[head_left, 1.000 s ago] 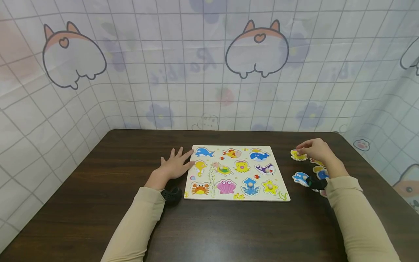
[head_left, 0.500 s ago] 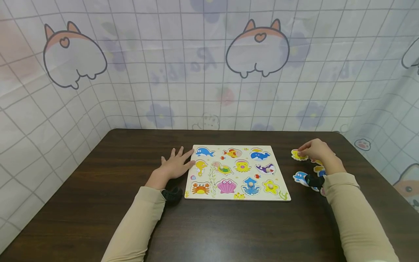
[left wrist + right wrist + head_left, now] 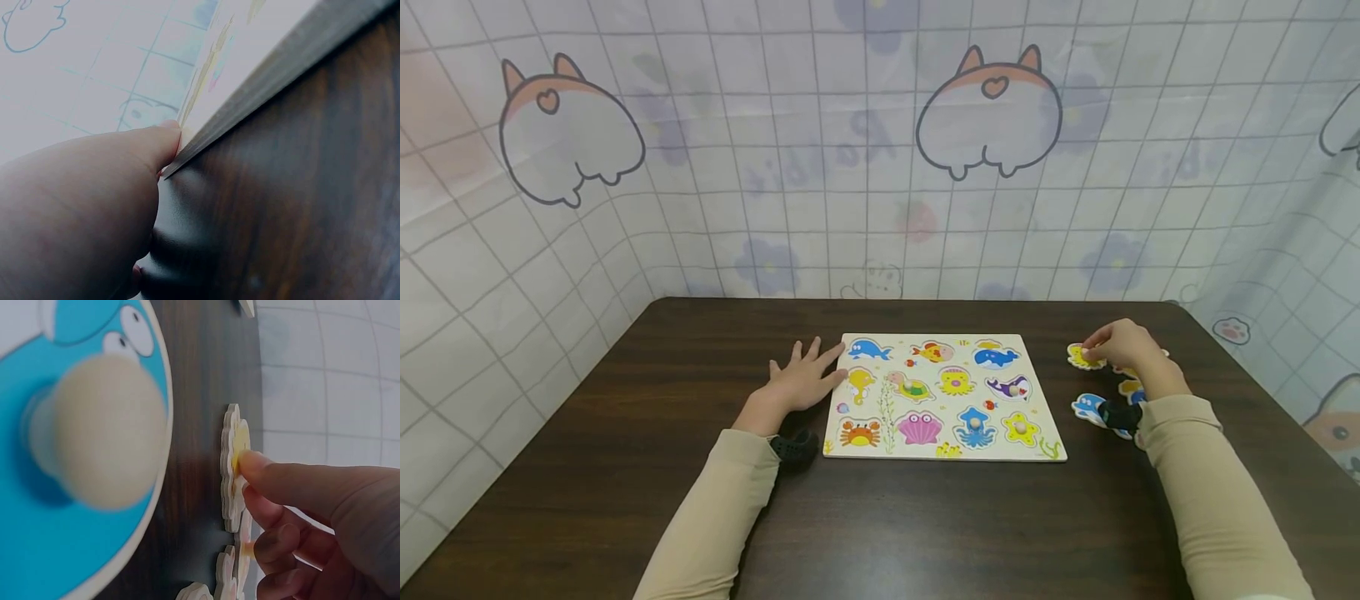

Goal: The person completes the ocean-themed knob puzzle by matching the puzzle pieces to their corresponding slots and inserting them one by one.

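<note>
Only the right hand point(image 3: 1126, 343) had shifted slightly since the earlier frame; thumb and forefinger pinched the yellow piece point(image 3: 1079, 361), apparently not yet lifted, between two and three o'clock from the puzzle board point(image 3: 910, 452). A blue piece point(image 3: 1086, 408) lay at the yellow one's six o'clock. Recessed in the board sat a knobbed squid point(image 3: 974, 435), starfish point(image 3: 1019, 417), purple whale point(image 3: 1000, 386) and turtle point(image 3: 917, 391). At nine o'clock, the left hand point(image 3: 796, 385) touched the board's edge, fingers spread.

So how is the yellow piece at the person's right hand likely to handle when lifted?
The yellow piece is probably stiff, as its wavy edge looks thick and board-like. It is likely light, being small beside the puzzle board. Lying flat, it seems more apt to slide than roll if pushed.
</note>
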`<state>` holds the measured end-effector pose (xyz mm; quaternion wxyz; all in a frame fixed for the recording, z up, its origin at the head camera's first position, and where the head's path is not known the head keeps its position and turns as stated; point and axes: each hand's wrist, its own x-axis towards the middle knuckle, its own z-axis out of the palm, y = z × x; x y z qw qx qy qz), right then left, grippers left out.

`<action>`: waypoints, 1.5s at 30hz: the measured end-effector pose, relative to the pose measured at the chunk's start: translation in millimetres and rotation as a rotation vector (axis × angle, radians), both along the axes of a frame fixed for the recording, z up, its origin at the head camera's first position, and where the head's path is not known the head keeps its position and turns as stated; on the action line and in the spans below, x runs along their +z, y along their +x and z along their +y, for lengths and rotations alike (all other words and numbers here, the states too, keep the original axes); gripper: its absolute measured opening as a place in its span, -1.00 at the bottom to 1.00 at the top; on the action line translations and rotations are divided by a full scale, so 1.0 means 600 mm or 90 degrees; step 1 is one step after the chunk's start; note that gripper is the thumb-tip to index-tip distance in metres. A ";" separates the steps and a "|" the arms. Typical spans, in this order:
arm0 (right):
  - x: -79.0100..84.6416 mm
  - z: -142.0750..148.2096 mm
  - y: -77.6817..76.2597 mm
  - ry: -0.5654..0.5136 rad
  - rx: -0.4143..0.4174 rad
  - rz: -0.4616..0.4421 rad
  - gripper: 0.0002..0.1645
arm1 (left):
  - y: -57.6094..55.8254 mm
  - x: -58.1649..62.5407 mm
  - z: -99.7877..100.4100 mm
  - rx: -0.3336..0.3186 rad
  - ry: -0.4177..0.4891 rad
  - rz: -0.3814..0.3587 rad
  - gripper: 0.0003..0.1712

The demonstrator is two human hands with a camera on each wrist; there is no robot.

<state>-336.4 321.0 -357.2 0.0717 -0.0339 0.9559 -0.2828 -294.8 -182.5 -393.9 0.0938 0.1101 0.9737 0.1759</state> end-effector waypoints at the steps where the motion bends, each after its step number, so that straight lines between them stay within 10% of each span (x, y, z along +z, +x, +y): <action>1: 0.000 0.000 0.000 0.000 0.000 0.000 -0.66 | 0.000 0.000 0.000 0.000 0.001 -0.001 -0.25; 45: 0.058 -0.126 0.056 0.030 0.131 0.136 -0.62 | 0.000 -0.001 -0.001 0.000 -0.007 0.005 -0.25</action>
